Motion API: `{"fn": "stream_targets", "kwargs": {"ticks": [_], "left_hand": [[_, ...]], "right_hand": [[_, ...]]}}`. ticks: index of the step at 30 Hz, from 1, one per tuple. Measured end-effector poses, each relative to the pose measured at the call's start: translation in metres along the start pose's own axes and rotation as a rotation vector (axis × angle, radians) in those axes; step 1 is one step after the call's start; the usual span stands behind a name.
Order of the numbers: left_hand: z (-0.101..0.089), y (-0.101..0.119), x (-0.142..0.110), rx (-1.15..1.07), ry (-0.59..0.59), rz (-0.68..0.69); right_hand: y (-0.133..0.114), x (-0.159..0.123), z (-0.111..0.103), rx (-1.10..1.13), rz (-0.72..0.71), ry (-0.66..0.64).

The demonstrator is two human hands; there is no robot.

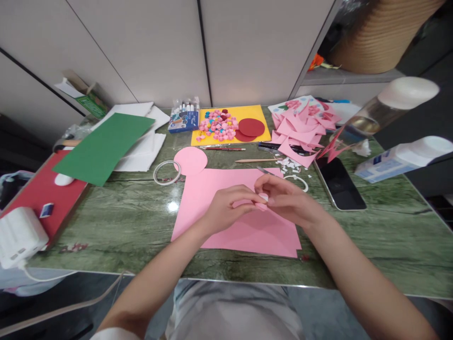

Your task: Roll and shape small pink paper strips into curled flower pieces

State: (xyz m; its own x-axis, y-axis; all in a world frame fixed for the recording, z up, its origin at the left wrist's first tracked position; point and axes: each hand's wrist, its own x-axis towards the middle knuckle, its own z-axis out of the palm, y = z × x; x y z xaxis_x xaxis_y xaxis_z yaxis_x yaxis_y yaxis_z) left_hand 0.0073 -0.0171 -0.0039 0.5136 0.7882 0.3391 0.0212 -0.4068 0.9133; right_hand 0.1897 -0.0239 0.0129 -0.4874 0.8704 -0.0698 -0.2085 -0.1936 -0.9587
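Observation:
Both hands meet above a pink sheet of paper (219,231) that lies flat on the table. My left hand (230,205) pinches the left side of a small curled pink paper piece (262,206) between thumb and fingers. On the other side, the fingers of my right hand (288,198) are closed on the same piece, where a bit of white shows. A pink paper circle (193,160) overlaps the sheet's upper left corner, and a roll of tape (159,177) touches that circle. Partly behind my right hand lie a blade-like tool (264,170) and a white ring (300,181).
Pink rolled pieces (221,127) and red circles (252,126) lie on a yellow sheet (255,111). Pink scraps (300,127) are heaped at the back right. A phone (339,184), a tilted-looking bottle (385,111) and a white bottle (399,158) stand right. Green paper (106,146) lies left.

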Motion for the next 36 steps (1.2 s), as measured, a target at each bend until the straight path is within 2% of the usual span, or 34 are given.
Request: {"fn": "stream_targets", "kwargs": {"ticks": [3, 6, 13, 16, 20, 25, 36], "left_hand": [[0.002, 0.001, 0.000, 0.061, -0.060, 0.053], [0.003, 0.001, 0.002, 0.093, -0.065, 0.063], [-0.001, -0.002, 0.004, -0.237, -0.008, -0.165], [-0.002, -0.005, 0.003, -0.389, -0.026, -0.273], [-0.003, -0.006, 0.003, -0.480, -0.052, -0.370], [-0.004, -0.004, 0.004, -0.500, -0.072, -0.393], [-0.007, 0.003, 0.006, -0.405, -0.135, -0.388]], "right_hand": [[-0.001, 0.002, 0.002, 0.108, 0.078, -0.019], [0.000, 0.003, 0.002, 0.164, 0.120, 0.007], [0.003, 0.001, -0.002, 0.135, 0.058, -0.031], [0.002, 0.000, -0.005, 0.101, 0.005, -0.023], [-0.003, -0.002, -0.006, -0.023, -0.036, 0.011], [-0.005, -0.003, -0.007, -0.140, -0.024, 0.028], [-0.006, -0.002, -0.004, -0.208, 0.004, -0.004]]}}
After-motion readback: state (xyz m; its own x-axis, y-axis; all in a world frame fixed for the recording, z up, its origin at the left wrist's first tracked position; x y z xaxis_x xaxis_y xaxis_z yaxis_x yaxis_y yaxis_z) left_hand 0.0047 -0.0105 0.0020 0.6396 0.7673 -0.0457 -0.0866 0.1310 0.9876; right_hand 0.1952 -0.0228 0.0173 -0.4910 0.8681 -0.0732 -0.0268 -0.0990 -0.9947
